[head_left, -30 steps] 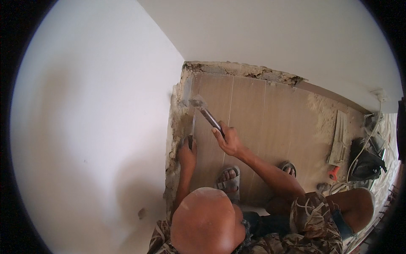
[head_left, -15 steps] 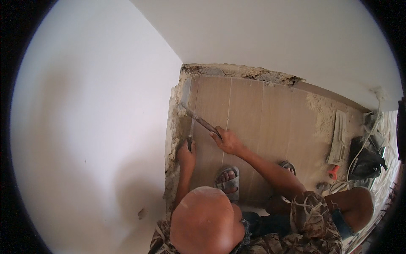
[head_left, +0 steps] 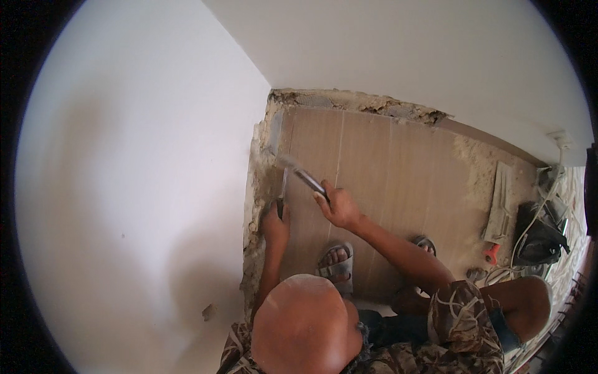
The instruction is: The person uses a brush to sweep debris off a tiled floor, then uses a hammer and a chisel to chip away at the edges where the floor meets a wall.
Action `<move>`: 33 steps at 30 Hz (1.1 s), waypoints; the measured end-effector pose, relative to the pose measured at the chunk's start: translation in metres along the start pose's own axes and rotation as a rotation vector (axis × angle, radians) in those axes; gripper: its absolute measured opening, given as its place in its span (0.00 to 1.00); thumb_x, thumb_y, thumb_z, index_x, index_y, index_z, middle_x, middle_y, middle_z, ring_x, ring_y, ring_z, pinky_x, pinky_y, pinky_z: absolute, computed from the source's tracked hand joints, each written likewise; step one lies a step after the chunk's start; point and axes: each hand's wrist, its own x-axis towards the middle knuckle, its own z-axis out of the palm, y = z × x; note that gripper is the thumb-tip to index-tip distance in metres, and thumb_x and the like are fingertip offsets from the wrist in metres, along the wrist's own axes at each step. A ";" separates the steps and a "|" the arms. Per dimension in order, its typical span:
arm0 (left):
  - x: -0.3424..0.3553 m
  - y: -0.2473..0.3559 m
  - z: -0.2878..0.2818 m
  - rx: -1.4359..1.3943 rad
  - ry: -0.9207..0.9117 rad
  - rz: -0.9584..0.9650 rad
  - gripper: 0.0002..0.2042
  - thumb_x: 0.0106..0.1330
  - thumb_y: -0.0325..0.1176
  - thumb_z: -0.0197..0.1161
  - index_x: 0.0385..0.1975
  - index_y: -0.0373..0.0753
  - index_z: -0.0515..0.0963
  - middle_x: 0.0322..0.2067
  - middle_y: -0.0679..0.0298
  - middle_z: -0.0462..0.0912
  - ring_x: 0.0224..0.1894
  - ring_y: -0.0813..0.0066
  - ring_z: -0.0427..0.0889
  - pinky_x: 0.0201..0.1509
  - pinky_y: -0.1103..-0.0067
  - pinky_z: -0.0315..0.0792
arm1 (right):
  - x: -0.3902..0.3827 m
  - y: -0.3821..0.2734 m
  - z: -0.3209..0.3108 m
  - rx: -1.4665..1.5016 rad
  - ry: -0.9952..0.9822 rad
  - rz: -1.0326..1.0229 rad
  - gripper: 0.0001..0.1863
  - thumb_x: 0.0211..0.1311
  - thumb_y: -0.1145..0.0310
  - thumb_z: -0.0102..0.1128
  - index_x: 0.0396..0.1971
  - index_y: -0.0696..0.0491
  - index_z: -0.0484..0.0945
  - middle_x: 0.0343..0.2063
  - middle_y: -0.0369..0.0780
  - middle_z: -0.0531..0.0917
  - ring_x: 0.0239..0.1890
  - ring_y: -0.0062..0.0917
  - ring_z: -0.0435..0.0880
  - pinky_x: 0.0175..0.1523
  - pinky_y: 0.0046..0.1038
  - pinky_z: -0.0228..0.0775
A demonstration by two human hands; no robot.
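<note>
My left hand is closed on the dark handle of a chisel; its thin blade points away from me, beside the broken lower edge of the left wall. In my right hand is the handle of a hammer. The hammer's head is smeared by motion and hangs just right of the broken strip, beyond the chisel handle. Rough plaster and rubble show along the stripped wall base, with a grey patch near the corner. Where the chisel's tip touches is hard to make out.
Brown floor tiles lie under my sandalled feet. To the right are a long pale tool, a red piece, a black bag and a white cable. Broken plaster runs along the far wall base.
The hammer has lifted away from the wall base toward the right, and my right hand has shifted slightly right with it. My left hand stays nearly in place on the chisel.
</note>
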 end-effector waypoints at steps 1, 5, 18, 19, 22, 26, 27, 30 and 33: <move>0.002 -0.001 -0.001 0.019 0.005 -0.005 0.23 0.70 0.42 0.55 0.53 0.27 0.73 0.39 0.38 0.81 0.42 0.41 0.82 0.47 0.60 0.74 | 0.003 0.008 0.002 -0.057 -0.035 0.000 0.18 0.71 0.57 0.50 0.37 0.60 0.68 0.16 0.54 0.74 0.21 0.53 0.78 0.27 0.46 0.66; 0.002 -0.002 0.000 -0.025 0.008 -0.001 0.23 0.70 0.42 0.55 0.53 0.26 0.73 0.41 0.37 0.81 0.44 0.41 0.81 0.49 0.60 0.74 | 0.012 -0.006 -0.007 -0.042 -0.088 0.095 0.18 0.71 0.56 0.50 0.38 0.60 0.68 0.16 0.54 0.74 0.22 0.54 0.78 0.26 0.45 0.65; -0.001 0.011 -0.008 -0.073 0.022 0.002 0.18 0.68 0.40 0.57 0.44 0.28 0.77 0.35 0.38 0.81 0.41 0.40 0.81 0.45 0.60 0.74 | -0.002 0.007 0.000 -0.011 -0.027 0.072 0.21 0.70 0.55 0.51 0.45 0.62 0.69 0.18 0.56 0.77 0.24 0.52 0.80 0.30 0.47 0.68; 0.003 0.012 -0.010 -0.071 0.025 0.001 0.17 0.68 0.40 0.57 0.43 0.28 0.77 0.34 0.38 0.81 0.40 0.40 0.81 0.44 0.60 0.74 | 0.001 0.017 0.003 -0.093 -0.029 0.025 0.21 0.70 0.55 0.51 0.45 0.62 0.69 0.18 0.56 0.77 0.24 0.52 0.80 0.30 0.47 0.68; 0.008 0.016 -0.016 -0.045 -0.019 -0.010 0.16 0.68 0.40 0.57 0.41 0.30 0.77 0.33 0.39 0.81 0.39 0.40 0.81 0.44 0.60 0.74 | 0.011 0.030 0.006 -0.164 -0.057 0.019 0.21 0.70 0.55 0.51 0.45 0.62 0.69 0.18 0.55 0.77 0.23 0.52 0.80 0.30 0.47 0.68; 0.010 0.016 -0.028 0.013 -0.119 -0.062 0.16 0.68 0.41 0.57 0.40 0.31 0.78 0.33 0.40 0.81 0.39 0.41 0.81 0.44 0.58 0.73 | 0.004 -0.014 -0.007 0.057 -0.104 0.152 0.23 0.71 0.54 0.49 0.44 0.62 0.70 0.19 0.55 0.77 0.23 0.51 0.80 0.30 0.46 0.68; 0.013 0.016 -0.030 0.023 -0.120 -0.051 0.16 0.68 0.41 0.56 0.39 0.31 0.78 0.33 0.40 0.81 0.39 0.40 0.81 0.44 0.58 0.73 | 0.003 -0.016 -0.008 0.069 -0.088 0.127 0.23 0.72 0.53 0.48 0.43 0.63 0.70 0.19 0.55 0.77 0.23 0.51 0.80 0.30 0.46 0.68; 0.020 0.031 -0.032 0.009 -0.161 -0.039 0.17 0.68 0.41 0.56 0.38 0.30 0.78 0.33 0.39 0.81 0.38 0.40 0.81 0.43 0.57 0.73 | 0.008 0.040 0.012 -0.215 -0.055 -0.026 0.19 0.72 0.58 0.49 0.40 0.63 0.69 0.15 0.52 0.74 0.18 0.49 0.76 0.25 0.42 0.66; 0.022 0.014 -0.038 0.058 -0.172 -0.059 0.17 0.68 0.41 0.55 0.37 0.30 0.77 0.32 0.39 0.81 0.38 0.39 0.80 0.43 0.57 0.72 | 0.006 0.000 0.001 -0.003 -0.119 0.148 0.19 0.72 0.57 0.49 0.39 0.62 0.69 0.15 0.54 0.73 0.19 0.51 0.77 0.27 0.44 0.66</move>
